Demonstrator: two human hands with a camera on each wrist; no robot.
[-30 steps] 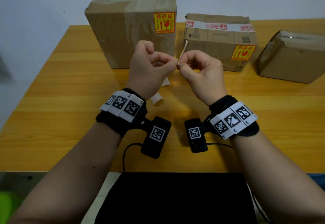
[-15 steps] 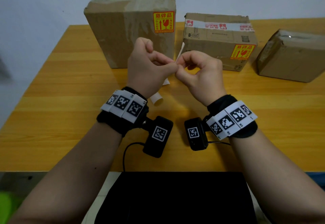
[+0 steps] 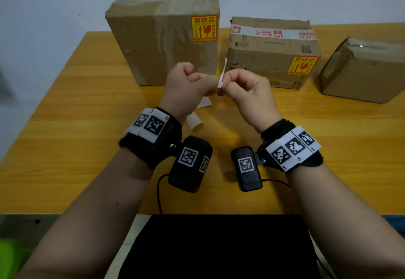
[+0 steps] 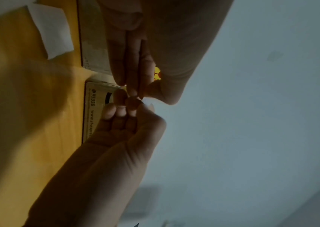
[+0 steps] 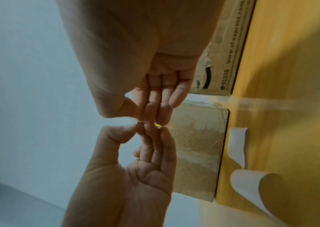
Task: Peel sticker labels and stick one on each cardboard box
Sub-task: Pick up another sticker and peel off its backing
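Both hands are raised above the table and meet at their fingertips. My left hand (image 3: 213,84) and right hand (image 3: 228,84) each pinch the lower end of a sticker label (image 3: 222,73), which stands upright with its white backing edge toward me. A sliver of its yellow face (image 5: 157,125) shows between the fingers. The tall cardboard box (image 3: 157,37) carries a yellow sticker (image 3: 204,28). The middle box (image 3: 263,48) also carries one (image 3: 303,65). No sticker shows on the right box (image 3: 363,70).
Two peeled white backing papers lie on the wooden table (image 3: 65,114) under my hands, one flat (image 3: 205,103), one curled (image 3: 195,123). A black object (image 3: 219,245) sits at the near edge. The wall stands just behind the boxes.
Both hands kept their pinch and stayed nearly in place. The label's white strip tilted a little, and its lower corner now shows between the fingertips.
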